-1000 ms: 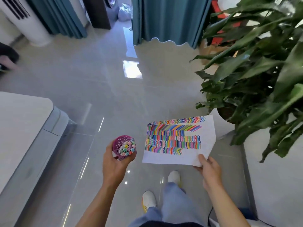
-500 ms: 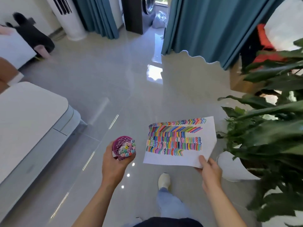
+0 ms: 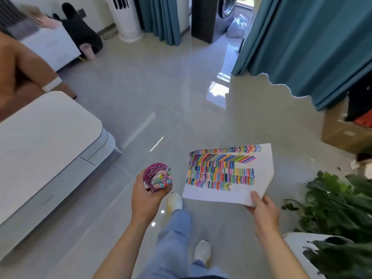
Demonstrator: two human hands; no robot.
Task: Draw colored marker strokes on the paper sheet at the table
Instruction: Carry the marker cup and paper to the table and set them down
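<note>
My left hand (image 3: 145,198) grips a purple cup (image 3: 154,178) packed with several colored markers, caps up, held in front of me above the floor. My right hand (image 3: 262,208) pinches the near right corner of a white paper sheet (image 3: 259,186). Rows of multicolored marker strokes cover the sheet's upper two thirds. The sheet hangs in the air, not on any table. My legs in blue jeans and white shoes show below both hands.
A white table (image 3: 40,141) stands at the left. A potted green plant (image 3: 338,210) crowds the right side. Teal curtains (image 3: 302,45), a cardboard box (image 3: 342,133) and a white tower unit (image 3: 126,17) lie further off. Glossy tiled floor (image 3: 153,93) stretches ahead.
I am walking: the view has swung left, the plant has slid to the right edge and the table looms larger. Both hands keep the same hold on cup and sheet.
</note>
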